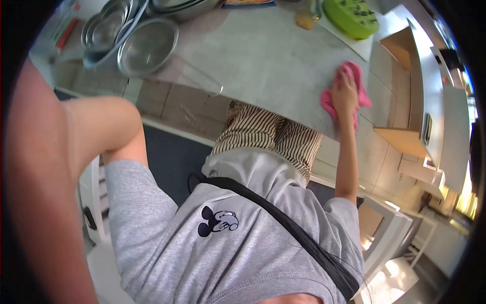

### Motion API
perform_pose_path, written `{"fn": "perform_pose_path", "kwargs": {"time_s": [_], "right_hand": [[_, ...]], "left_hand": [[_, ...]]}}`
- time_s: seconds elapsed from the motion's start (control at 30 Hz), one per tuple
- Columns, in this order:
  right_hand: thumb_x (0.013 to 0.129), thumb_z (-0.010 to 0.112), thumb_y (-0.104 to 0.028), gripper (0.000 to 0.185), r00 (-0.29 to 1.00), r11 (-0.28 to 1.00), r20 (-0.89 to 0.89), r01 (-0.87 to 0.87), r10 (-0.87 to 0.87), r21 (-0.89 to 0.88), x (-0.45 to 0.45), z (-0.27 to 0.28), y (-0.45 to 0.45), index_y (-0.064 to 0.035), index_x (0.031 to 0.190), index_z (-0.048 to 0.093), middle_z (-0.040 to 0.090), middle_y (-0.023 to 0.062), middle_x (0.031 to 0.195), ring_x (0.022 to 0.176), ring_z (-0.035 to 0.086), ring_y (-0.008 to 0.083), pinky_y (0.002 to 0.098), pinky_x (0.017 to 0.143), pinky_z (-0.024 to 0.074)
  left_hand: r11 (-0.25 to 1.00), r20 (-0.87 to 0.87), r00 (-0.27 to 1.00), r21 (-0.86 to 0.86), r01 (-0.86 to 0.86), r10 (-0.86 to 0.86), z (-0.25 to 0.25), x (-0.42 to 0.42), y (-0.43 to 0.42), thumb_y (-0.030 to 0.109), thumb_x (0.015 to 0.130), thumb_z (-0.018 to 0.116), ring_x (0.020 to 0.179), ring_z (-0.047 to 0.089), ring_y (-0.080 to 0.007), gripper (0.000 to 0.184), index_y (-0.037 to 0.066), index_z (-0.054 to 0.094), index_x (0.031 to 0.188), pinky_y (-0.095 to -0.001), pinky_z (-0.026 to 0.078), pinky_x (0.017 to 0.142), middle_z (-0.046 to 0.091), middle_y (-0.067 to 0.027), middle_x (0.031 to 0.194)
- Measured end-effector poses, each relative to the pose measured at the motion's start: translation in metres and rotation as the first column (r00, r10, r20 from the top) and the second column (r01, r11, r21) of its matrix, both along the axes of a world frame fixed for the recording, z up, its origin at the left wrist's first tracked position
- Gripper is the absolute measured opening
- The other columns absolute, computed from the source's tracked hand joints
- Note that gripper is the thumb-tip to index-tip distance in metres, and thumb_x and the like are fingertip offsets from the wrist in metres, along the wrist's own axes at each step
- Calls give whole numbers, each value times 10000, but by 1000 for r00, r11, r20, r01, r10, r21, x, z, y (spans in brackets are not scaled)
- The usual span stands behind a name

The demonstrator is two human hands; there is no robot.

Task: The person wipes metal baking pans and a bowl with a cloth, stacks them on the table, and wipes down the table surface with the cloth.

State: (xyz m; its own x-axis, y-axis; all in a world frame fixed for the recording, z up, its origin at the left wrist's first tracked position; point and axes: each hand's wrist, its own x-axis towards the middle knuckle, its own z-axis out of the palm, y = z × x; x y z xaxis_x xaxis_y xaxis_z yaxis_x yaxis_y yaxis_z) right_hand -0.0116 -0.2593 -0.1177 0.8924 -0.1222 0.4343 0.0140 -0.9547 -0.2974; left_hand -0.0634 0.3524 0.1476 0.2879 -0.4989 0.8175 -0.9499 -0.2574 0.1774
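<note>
My right hand (345,96) presses a crumpled pink cloth (356,76) onto the grey tabletop (253,66), near its right front edge. The fingers lie bent over the cloth, which spreads out on both sides of them. My left arm (101,119) is raised and bent, with the blurred forearm close to the camera at the left edge. The left hand itself is outside the picture. Nearest to that arm, a metal strainer (149,46) lies with its handle reaching over the table's front edge.
Several metal bowls (105,30) are gathered at the back left. A bright green container (349,19) with dark pieces on top stands at the back right, beside a small jar (305,19). Open wooden cabinet doors (405,134) stick out at the right. White chairs (385,223) flank me.
</note>
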Motion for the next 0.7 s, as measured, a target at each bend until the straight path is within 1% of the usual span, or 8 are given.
{"fn": "perform_pose_path", "kwargs": {"time_s": [0.03,0.1,0.2,0.4,0.53,0.57,0.6,0.7], "right_hand": [[824,519,-244,353,1000,1000,2,19,-19,-2,-7,-2,-14,-90,1138,568,508,143,1238,1104,497,331,395,907,415],[833,518,-252,359,999,999,1,49,-49,-5,-24,-3,-25,-108,1159,562,498,132,1255,1144,468,326,389,918,410],[844,509,-261,361,998,998,33,53,-52,-42,-24,-12,-33,-120,1174,557,491,133,1267,1189,434,314,382,942,395],[835,525,-238,381,985,985,-47,165,-167,-41,-17,-2,-2,-88,1185,533,442,197,1293,1185,435,333,390,935,401],[828,509,-198,376,993,998,-111,-21,28,59,-20,12,75,-54,1175,505,434,202,1283,1124,465,380,420,895,422],[821,504,-183,393,980,980,-40,-196,196,17,-19,8,102,-50,1190,483,442,199,1273,1081,490,392,432,864,440],[836,510,-220,370,949,963,-198,-212,244,169,-24,22,141,-75,1176,510,404,195,1312,1123,464,372,435,906,406],[817,528,-219,366,837,837,-57,-537,544,106,-6,5,207,-91,1160,529,418,179,1308,1147,452,354,417,920,404]], "left_hand": [[999,-2,1000,-50,-22,22,-11,-10,76,419,802,539,1182,383,-402,660,-1,373,1282,-562,237,1001,332,-207,1346],[988,9,999,-144,-47,49,-24,-20,56,421,804,536,1174,388,-397,648,2,380,1273,-560,238,999,340,-205,1338],[941,137,978,-321,-109,160,-33,-49,-86,424,806,531,1163,395,-389,632,6,391,1260,-557,239,996,350,-203,1326],[846,302,923,-532,-44,237,-15,-30,-157,429,811,520,1140,410,-374,601,14,412,1233,-550,243,990,372,-198,1302],[751,279,938,-660,32,205,-28,-25,-126,432,815,513,1125,419,-364,581,20,425,1215,-545,245,985,386,-194,1286],[728,271,944,-684,49,190,-28,-22,-131,433,815,511,1121,422,-361,576,22,429,1210,-544,246,984,390,-194,1282],[709,263,949,-702,65,174,-25,-19,-151,434,816,510,1117,424,-359,571,23,432,1206,-543,246,983,393,-193,1278],[671,272,949,-735,99,158,-8,-28,-190,437,819,504,1106,432,-351,557,27,443,1192,-540,248,980,404,-190,1265]]}}
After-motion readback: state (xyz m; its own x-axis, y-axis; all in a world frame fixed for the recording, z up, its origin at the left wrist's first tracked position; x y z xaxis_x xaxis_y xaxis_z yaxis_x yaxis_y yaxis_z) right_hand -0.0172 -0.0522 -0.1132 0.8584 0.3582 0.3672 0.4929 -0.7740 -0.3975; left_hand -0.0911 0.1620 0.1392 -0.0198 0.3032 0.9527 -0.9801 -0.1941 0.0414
